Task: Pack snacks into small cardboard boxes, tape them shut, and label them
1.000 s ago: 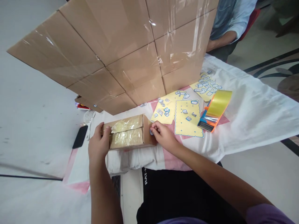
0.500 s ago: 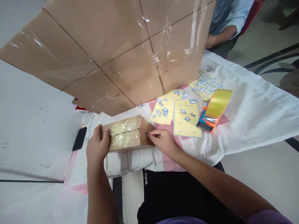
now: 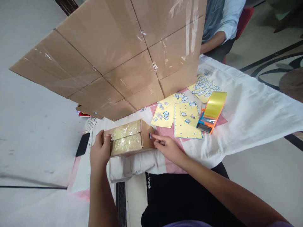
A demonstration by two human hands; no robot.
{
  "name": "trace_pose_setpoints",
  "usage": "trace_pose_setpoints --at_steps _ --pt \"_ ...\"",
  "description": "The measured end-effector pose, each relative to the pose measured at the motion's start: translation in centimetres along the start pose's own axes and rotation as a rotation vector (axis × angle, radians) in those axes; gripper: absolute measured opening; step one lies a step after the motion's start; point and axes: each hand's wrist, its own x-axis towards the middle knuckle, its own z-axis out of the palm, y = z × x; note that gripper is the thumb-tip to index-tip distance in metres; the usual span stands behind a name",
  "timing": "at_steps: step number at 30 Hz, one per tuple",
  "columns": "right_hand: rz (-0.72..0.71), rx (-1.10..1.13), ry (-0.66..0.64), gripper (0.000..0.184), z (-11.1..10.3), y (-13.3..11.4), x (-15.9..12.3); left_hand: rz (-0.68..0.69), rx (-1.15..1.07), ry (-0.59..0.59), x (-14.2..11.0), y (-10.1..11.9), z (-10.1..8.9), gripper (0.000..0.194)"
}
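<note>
Our left hand (image 3: 100,150) clamps the left end of the taped cardboard box (image 3: 126,137) at the near edge of the cloth-covered table (image 3: 248,110). On its right end sits a small label (image 3: 150,136), where our right hand (image 3: 168,148), apart from the left, extends its index finger. Rightward lie yellow sheets (image 3: 188,129), then the tape dispenser (image 3: 211,110).

Soft, muted light; white glare streaks the clear tape (image 3: 191,34) across the cardboard panel (image 3: 123,56); fine detail smeared; edges stretched.
</note>
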Motion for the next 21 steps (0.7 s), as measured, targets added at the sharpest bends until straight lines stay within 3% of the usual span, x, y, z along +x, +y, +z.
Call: trace_pose_setpoints --at_steps 10,21 --pt "-0.171 -0.079 0.121 0.015 1.0 -1.0 1.5 -0.007 0.0 0.007 0.0 -0.2 0.0 0.065" --pt "-0.15 0.015 0.195 0.013 1.9 0.3 2.3 -0.016 0.037 0.013 0.1 0.2 0.2 0.064"
